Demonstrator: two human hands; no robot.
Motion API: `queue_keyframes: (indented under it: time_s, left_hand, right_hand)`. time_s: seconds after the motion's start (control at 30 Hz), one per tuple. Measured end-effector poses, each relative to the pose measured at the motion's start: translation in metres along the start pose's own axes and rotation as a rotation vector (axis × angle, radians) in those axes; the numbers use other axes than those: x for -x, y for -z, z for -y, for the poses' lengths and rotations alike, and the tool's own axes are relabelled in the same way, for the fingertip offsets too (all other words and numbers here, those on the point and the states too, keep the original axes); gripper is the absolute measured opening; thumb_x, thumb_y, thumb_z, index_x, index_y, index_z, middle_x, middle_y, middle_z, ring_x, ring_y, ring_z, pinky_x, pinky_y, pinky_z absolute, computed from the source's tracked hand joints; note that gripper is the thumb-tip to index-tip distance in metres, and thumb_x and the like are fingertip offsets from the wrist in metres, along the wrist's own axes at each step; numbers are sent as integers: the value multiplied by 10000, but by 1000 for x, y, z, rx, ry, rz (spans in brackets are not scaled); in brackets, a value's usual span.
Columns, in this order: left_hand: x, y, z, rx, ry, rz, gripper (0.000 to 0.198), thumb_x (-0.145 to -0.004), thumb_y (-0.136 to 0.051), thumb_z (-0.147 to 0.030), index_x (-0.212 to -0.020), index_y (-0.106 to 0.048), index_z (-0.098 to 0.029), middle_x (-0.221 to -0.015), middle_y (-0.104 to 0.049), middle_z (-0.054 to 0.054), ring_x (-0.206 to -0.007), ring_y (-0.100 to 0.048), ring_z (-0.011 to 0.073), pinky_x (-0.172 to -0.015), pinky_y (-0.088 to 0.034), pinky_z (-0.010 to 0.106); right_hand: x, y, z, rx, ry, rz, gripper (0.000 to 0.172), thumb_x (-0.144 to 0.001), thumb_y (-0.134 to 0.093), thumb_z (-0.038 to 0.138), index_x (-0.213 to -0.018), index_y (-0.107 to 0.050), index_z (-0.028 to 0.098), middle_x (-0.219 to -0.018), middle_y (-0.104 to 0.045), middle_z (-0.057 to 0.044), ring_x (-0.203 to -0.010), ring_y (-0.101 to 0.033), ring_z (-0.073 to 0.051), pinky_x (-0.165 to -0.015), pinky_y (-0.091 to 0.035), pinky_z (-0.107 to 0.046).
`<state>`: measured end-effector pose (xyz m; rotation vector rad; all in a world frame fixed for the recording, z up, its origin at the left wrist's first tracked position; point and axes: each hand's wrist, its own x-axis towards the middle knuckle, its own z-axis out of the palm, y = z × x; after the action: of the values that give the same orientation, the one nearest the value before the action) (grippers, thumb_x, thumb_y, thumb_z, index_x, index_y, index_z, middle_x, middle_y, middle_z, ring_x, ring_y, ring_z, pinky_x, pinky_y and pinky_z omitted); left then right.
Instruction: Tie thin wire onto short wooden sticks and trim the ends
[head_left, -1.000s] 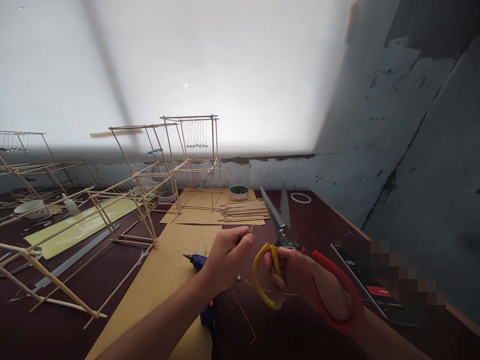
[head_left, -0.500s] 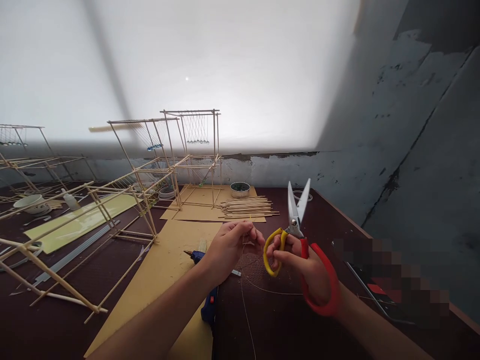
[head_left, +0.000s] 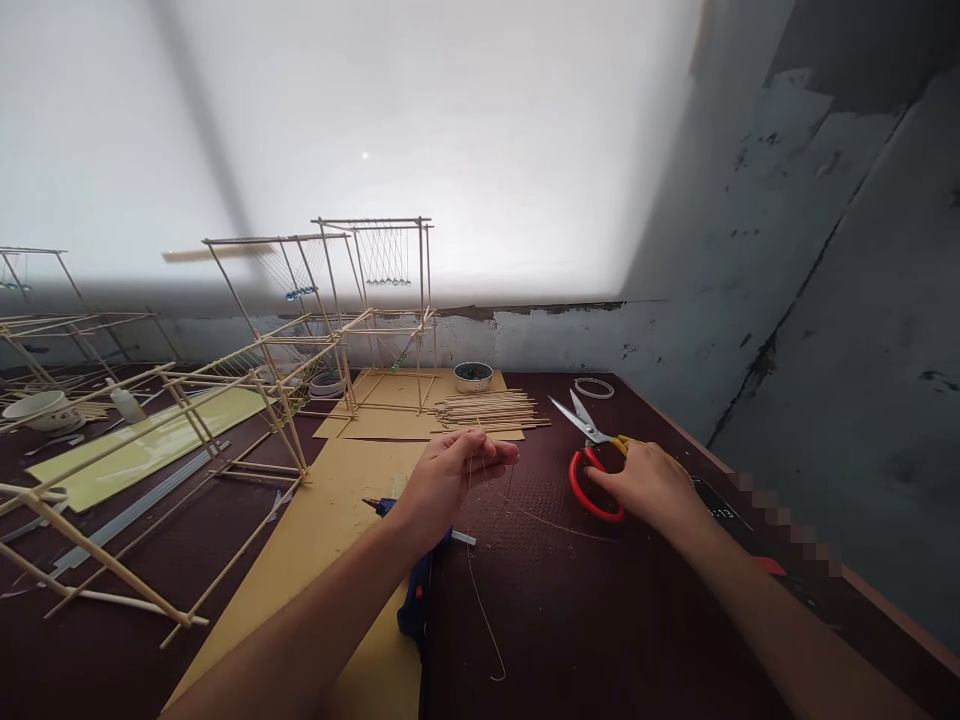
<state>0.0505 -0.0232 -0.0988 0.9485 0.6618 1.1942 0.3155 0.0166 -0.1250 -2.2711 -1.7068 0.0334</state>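
Note:
My left hand (head_left: 446,478) is closed in a pinch on a thin thread (head_left: 480,600), which hangs from the fingers and curls at its lower end. Another strand runs off to the right above the table. Over to the right, my right hand (head_left: 651,480) grips scissors (head_left: 596,433) at their yellow handle loop, with the red loop (head_left: 575,487) nearer the thumb. The blades are parted and point up and left, low at the tabletop. Below my left wrist lies a blue glue gun (head_left: 415,590), partly covered by the forearm.
Stick frames (head_left: 281,345) with hanging glass beads stand at the left and back. Thin sticks (head_left: 491,408) lie piled before a round tin (head_left: 472,377). Tan board (head_left: 352,520) covers part of the dark table (head_left: 540,630). A phone (head_left: 720,508) lies beyond my right wrist.
My right hand has turned over and lowered the scissors to the tabletop, with the blades swinging left. My left hand keeps its pinch on the thread, nearly in place.

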Motion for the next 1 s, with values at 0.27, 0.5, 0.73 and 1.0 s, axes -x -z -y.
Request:
queue_keyframes:
  time_s: [0.27,0.5,0.73,1.0]
  left_hand:
    - [2,-1,0,6,5,12,290,-808,-694,-399,-717,-597,-141,-973,-756,139,-992,-705,257,-935,-495,370]
    - [0,1,3,6,-23,60,298,-848,-663,-405,-739,-606,-134,-976,-755,150,-984,-705,256,-934,-502,378]
    - [0,4,4,-9,-28,61,307,-861,-648,-410,-738,-602,-132,-990,-755,156,-986,-706,259,-930,-510,380]
    - [-3,4,4,-68,12,-64,281,-837,-669,-387,-846,-702,-108,-1107,-739,175,-932,-724,239,-840,-526,322]
  right_hand:
    - [7,-3,11,-33,142,-90,367,-820,-662,447,-906,-735,97,-1040,-658,-262,-1047,-611,-444,-836,-465,-503]
    - [46,12,50,-721,554,278,349,-941,-548,489,-1084,-748,241,-1028,-751,-43,-928,-681,-233,-807,-516,-328]
    - [60,10,57,-961,562,354,326,-902,-631,484,-888,-755,184,-845,-712,-45,-805,-613,-212,-727,-465,-311]
    - [45,24,45,-977,404,109,379,-849,-674,568,-878,-738,196,-803,-664,-48,-789,-591,-218,-719,-451,-316]
